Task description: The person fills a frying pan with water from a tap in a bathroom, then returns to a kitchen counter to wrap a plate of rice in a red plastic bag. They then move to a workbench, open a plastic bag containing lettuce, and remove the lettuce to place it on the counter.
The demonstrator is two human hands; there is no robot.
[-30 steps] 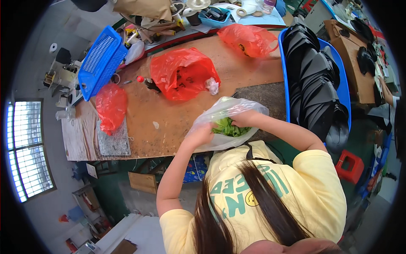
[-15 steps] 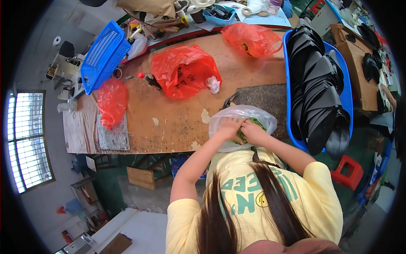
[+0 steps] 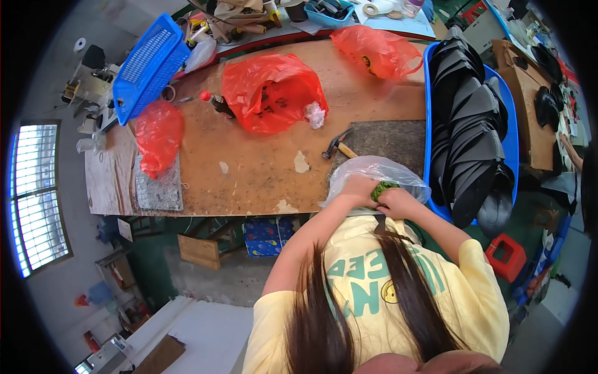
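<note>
A translucent white plastic bag (image 3: 408, 171) stands at the table's near edge, right in front of me, its mouth spread. Green leafy vegetables (image 3: 381, 188) show inside it. My left hand (image 3: 361, 189) reaches in from the left, fingers curled against the leaves and partly hidden. From the right, my right hand (image 3: 397, 202) has its bent fingers closed on the same leaves. Just beyond the bag a hammer (image 3: 346, 150) with a wooden handle lies at the edge of a dark mat (image 3: 389, 140).
A blue crate (image 3: 427, 124) of dark grey shoe-sole-shaped pieces stands at the right. Red plastic bags (image 3: 274, 93) and a red-capped bottle (image 3: 218, 104) are on the brown table (image 3: 249, 181). A blue basket (image 3: 149, 68) sits far left; a red stool (image 3: 506, 257) stands low right.
The bag and both my hands have shifted right, uncovering the hammer. My hands have drawn closer around the leaves. The whole view has moved slightly too.
</note>
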